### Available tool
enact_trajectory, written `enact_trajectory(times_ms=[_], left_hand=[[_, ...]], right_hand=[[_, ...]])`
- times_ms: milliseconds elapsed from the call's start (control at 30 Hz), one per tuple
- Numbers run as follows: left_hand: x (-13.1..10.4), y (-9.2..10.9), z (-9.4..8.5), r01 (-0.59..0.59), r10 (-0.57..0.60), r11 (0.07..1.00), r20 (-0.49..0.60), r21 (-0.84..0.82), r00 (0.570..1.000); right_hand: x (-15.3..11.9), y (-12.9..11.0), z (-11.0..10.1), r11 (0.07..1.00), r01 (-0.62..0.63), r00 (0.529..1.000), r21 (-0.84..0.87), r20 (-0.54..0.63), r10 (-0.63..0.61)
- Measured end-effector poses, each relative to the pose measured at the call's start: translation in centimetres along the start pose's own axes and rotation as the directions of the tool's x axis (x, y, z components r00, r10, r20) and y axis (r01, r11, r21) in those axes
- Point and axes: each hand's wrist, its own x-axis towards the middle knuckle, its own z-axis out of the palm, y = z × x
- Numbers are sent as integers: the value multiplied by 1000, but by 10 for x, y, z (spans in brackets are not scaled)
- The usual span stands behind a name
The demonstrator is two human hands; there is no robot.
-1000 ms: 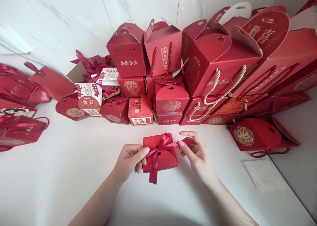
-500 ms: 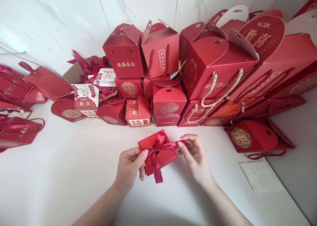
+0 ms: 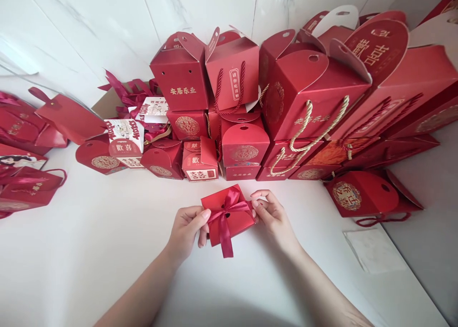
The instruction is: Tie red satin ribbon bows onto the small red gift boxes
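A small red gift box (image 3: 240, 223) is held tilted above the white table, with a dark red satin ribbon (image 3: 224, 234) tied in a bow across its top. One ribbon tail hangs over the near edge. My left hand (image 3: 188, 229) closes on the box's left side, its thumb pressing a loop of the bow. At the right edge, my right hand (image 3: 274, 217) pinches the ribbon's right loop between thumb and fingers. Part of the ribbon is hidden behind the fingertips of both hands.
Behind the hands stand stacked red gift boxes (image 3: 245, 143), several with rope handles. More red bags (image 3: 30, 188) are at the left. One box (image 3: 361, 193) lies at the right, near a white packet (image 3: 374, 250). A box of loose ribbons (image 3: 121, 95) sits by the tiled wall (image 3: 200, 7).
My right hand has moved left, closer to the box, and the ribbon end that stretched out to the right is now drawn in. The left hand keeps its hold.
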Motion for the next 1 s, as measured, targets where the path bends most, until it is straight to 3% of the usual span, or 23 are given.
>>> enact_trajectory(times_ms=[100, 200, 267, 367, 467, 567, 633, 767, 900, 1000], left_hand=[[1, 4, -2, -16, 16, 1000, 14, 2, 1000], [-1, 8, -4, -32, 32, 999, 51, -2, 998], [-3, 10, -6, -20, 20, 1000, 127, -4, 992], [-4, 13, -8, 38, -43, 999, 282, 23, 958], [-5, 15, -8, 82, -113, 992, 358, 100, 927], [-5, 16, -7, 80, -133, 984, 352, 160, 927], [-5, 17, -6, 66, -123, 982, 341, 175, 932], [-5, 18, -4, 33, -88, 987, 362, 156, 928], [-8, 20, 0, 13, -86, 981, 369, 196, 925], [-11, 24, 1, 19, -113, 966, 359, 257, 926]], right_hand=[[0, -4, -6, 994, -66, 998, -89, 15, 68], [-3, -14, -15, 965, -37, 997, -259, -82, 16], [-5, -23, -20, 941, 36, 991, -336, -106, -76], [-7, -37, -20, 922, 114, 992, -371, -15, -129], [-6, -47, -11, 925, 162, 979, -344, 174, -107], [-6, -52, -2, 945, 176, 937, -275, 341, -75], [-7, -52, 2, 953, 170, 918, -249, 392, -61], [-10, -49, 3, 960, 165, 902, -225, 429, -54], [-11, -42, 2, 990, 72, 923, -121, 385, -20], [-11, -35, 1, 990, 72, 937, -119, 348, -26]])
